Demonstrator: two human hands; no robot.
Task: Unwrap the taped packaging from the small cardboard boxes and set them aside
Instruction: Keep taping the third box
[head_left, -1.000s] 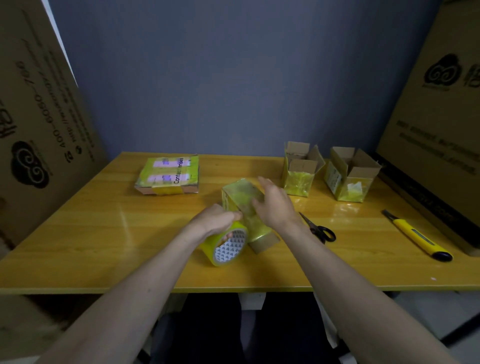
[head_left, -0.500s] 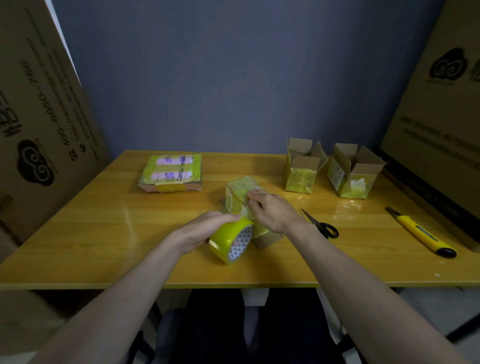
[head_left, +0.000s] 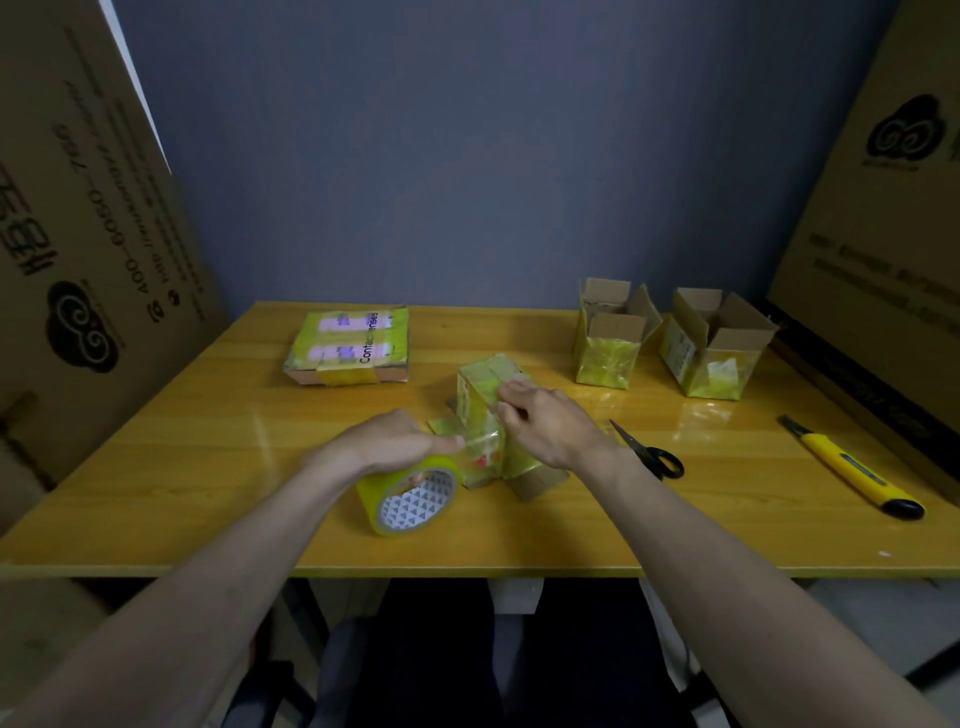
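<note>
Single head-worn wide-angle view, looking forward and down from the near edge of the wooden table, close above both forearms, facing the blue-grey wall, with large cardboard cartons framing both sides.

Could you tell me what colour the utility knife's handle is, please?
Yellow, with a black end; the utility knife shows clearly in the head view.

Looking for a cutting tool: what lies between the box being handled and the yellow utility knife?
Black-handled scissors on the table, between the taped box and the utility knife, per the head view.
</note>
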